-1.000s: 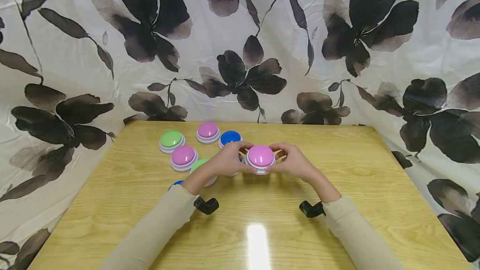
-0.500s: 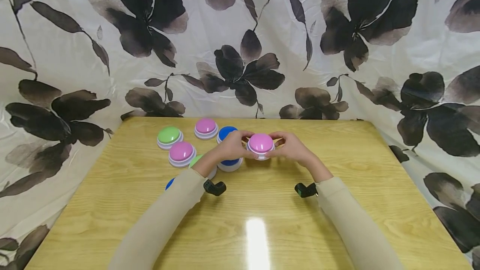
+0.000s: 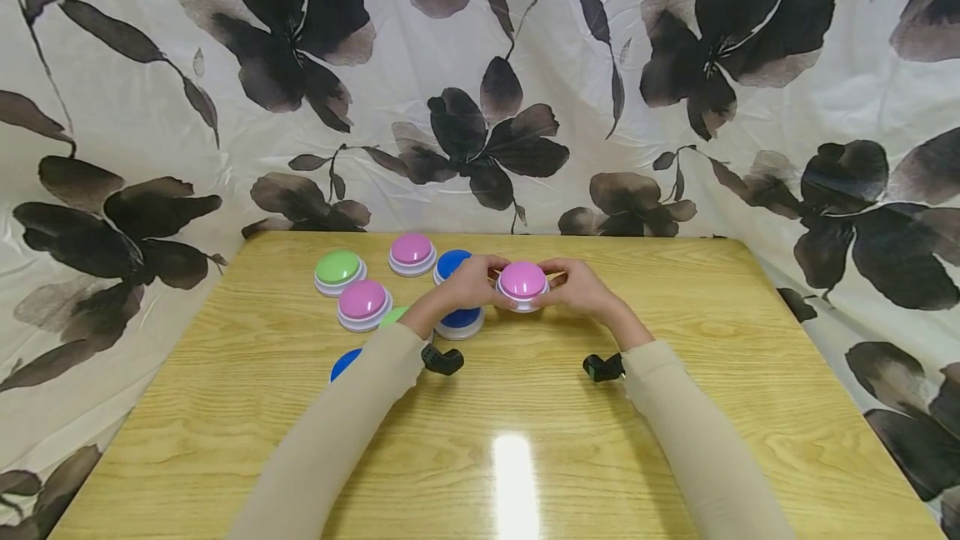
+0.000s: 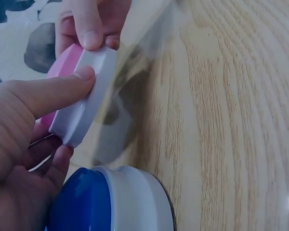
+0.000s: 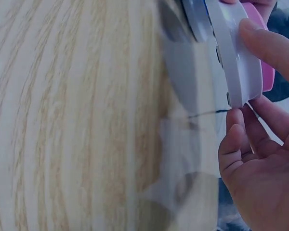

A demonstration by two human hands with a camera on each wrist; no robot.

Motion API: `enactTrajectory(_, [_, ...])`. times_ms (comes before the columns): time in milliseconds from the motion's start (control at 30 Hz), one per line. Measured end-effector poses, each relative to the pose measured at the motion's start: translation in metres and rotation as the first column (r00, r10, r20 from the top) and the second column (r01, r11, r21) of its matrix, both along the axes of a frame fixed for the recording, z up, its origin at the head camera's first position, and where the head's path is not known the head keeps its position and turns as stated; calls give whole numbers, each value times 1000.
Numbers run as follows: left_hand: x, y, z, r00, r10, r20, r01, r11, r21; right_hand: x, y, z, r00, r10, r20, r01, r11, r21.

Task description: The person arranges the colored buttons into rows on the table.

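Observation:
A pink push button [image 3: 522, 280] with a white base is held between both hands, slightly above the table. My left hand [image 3: 477, 282] grips its left side, the thumb [image 4: 67, 90] across the white rim and fingers beneath. On the opposite side my right hand [image 3: 579, 288] pinches the base, with the thumb [image 5: 269, 43] on the rim and fingertips at its lower edge. The underside shows in part in the right wrist view. Just below my left hand sits a blue push button [image 4: 82, 202]; another blue button [image 3: 451, 263] is partly covered by that hand.
To the left on the wooden table [image 3: 645, 440] stand a green button [image 3: 337, 267], a pink button [image 3: 412, 249] and a nearer pink button [image 3: 362, 300]. My left arm partly hides another green button [image 3: 393, 316] and a blue one [image 3: 345, 363]. Flowered cloth [image 3: 480, 40] hangs behind.
Both hands have moved away from me with the pink button, toward the table's far edge. More of the blue button under my left wrist shows. The view has tilted slightly down.

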State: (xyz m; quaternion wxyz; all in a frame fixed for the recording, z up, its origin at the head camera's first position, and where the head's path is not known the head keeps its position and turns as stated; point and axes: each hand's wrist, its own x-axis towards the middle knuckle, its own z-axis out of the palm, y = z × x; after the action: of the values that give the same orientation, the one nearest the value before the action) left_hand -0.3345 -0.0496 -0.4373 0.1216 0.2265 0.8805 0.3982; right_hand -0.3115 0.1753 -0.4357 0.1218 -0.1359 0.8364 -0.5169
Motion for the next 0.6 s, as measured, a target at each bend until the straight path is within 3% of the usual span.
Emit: enactTrajectory(600, [-12,2,-6,1000,-7,-9,6,989,-145,-12,-2,-24,999,-38,34,39,999,-19])
